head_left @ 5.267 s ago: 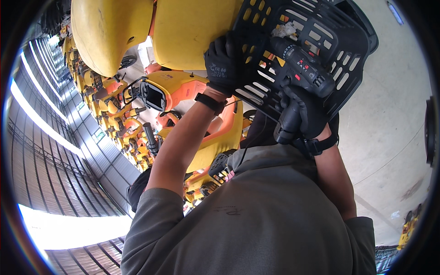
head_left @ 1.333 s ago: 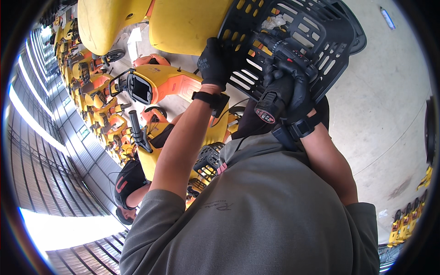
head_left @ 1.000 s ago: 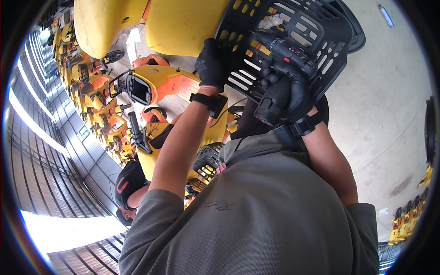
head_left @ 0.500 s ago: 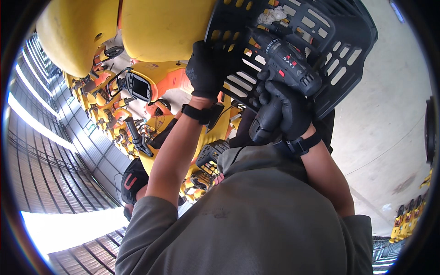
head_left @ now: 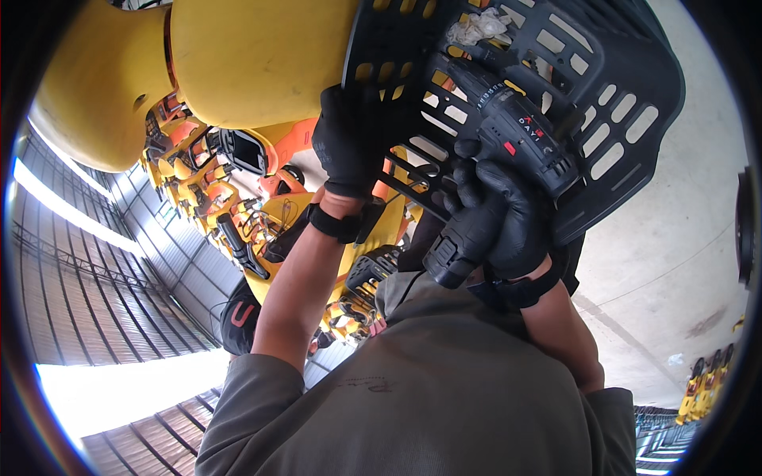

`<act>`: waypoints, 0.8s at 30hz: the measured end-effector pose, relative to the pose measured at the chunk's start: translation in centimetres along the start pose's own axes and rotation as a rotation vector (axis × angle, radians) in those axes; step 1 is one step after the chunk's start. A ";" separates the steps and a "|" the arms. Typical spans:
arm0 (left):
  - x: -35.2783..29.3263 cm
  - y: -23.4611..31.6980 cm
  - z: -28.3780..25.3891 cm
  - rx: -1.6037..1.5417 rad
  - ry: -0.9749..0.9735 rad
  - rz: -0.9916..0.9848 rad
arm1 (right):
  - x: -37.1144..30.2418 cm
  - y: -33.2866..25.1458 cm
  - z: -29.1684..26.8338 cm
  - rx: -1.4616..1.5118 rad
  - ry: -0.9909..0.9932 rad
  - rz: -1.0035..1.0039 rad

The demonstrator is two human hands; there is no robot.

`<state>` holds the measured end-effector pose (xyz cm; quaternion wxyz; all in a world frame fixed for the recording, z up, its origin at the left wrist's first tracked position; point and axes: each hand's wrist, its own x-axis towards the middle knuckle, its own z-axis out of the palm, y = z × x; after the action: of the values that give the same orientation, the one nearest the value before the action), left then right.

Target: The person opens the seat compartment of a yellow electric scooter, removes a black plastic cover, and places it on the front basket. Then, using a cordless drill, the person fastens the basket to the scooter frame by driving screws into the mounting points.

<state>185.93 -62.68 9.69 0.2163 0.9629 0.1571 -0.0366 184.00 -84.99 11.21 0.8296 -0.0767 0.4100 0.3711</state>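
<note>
My right hand (head_left: 512,218), in a black glove, is closed round the handle of a black cordless drill (head_left: 528,139). The drill's body lies over the opening of a black slotted plastic basket (head_left: 627,186), its chuck pointing up and left into it. Low on the handle, the battery base (head_left: 448,258) sticks out below my fingers. My left hand (head_left: 343,147), gloved in black too, is closed on the basket's left edge, with the fingertips hidden in shadow. A crumpled whitish wrapper (head_left: 479,28) lies inside the basket, beyond the chuck.
Big yellow body panels (head_left: 266,67) rise left of the basket. Behind them stand several yellow and orange scooters, one with a dark display (head_left: 244,151). A person in a dark cap (head_left: 240,321) is at lower left. Pale concrete floor (head_left: 667,262) extends right; more yellow vehicles (head_left: 706,385) stand far off.
The basket, the drill and my right hand now appear larger and a little lower and further right. The yellow panels also look closer. Both hands keep their hold.
</note>
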 end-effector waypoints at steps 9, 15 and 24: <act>0.0 0.1 -0.1 -0.049 -0.016 -0.045 | 0.0 -0.5 -0.2 0.027 -0.066 0.022; -0.1 0.0 -0.1 -0.025 -0.009 -0.069 | 0.0 -0.6 -0.3 0.053 -0.091 0.058; -0.3 -0.8 0.1 -0.055 -0.007 -0.017 | -0.6 -0.7 1.5 0.070 0.079 0.065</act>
<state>185.44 -62.11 9.32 0.2430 0.9551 0.1653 -0.0374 185.14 -85.18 12.48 0.8023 -0.0487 0.4577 0.3799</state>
